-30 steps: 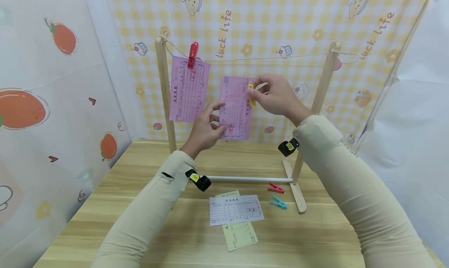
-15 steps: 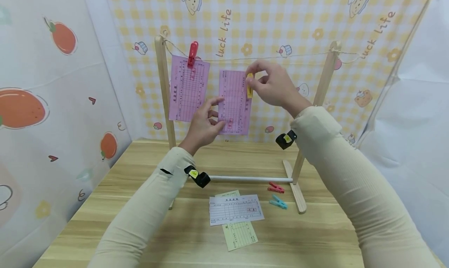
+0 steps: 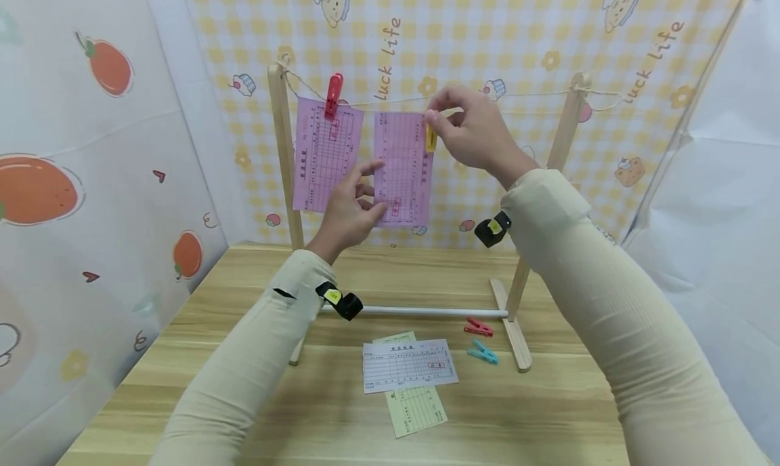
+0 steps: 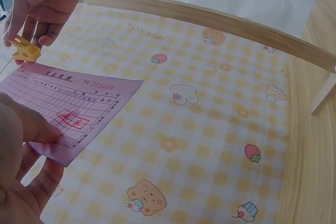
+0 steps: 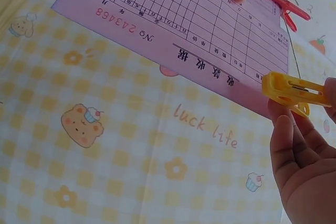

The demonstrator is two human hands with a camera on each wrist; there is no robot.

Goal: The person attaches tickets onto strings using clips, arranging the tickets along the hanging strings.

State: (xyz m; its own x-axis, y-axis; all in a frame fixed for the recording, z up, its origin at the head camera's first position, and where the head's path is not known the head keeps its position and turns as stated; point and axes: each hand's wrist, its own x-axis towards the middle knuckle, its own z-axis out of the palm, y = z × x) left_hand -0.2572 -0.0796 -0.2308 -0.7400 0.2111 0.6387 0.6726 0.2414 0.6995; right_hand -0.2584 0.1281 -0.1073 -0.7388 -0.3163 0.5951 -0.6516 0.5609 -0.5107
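Note:
A pink receipt slip point(image 3: 399, 168) hangs upright just below the string point(image 3: 524, 95), its top edge close to it. My left hand point(image 3: 346, 212) pinches the slip's lower left edge between thumb and fingers. With thumb and fingers, my right hand point(image 3: 469, 129) grips a yellow clothespin point(image 3: 430, 139) at the slip's upper right corner. In the right wrist view the clothespin's tip point(image 5: 270, 85) overlaps the slip's edge. To the left, a second pink slip point(image 3: 328, 158) hangs from the string under a red clothespin point(image 3: 332, 97).
Wooden posts point(image 3: 563, 131) hold the string, joined below by a white rod point(image 3: 432, 311). On the table point(image 3: 518, 418) lie a white slip point(image 3: 408, 368) across a green slip point(image 3: 417, 412), with a red clothespin point(image 3: 479, 327) and a blue clothespin point(image 3: 483, 351) to their right.
Both hands have risen and shifted slightly left, carrying the pink slip and the yellow clothespin up toward the string. The hanging slip and the things on the table stay put.

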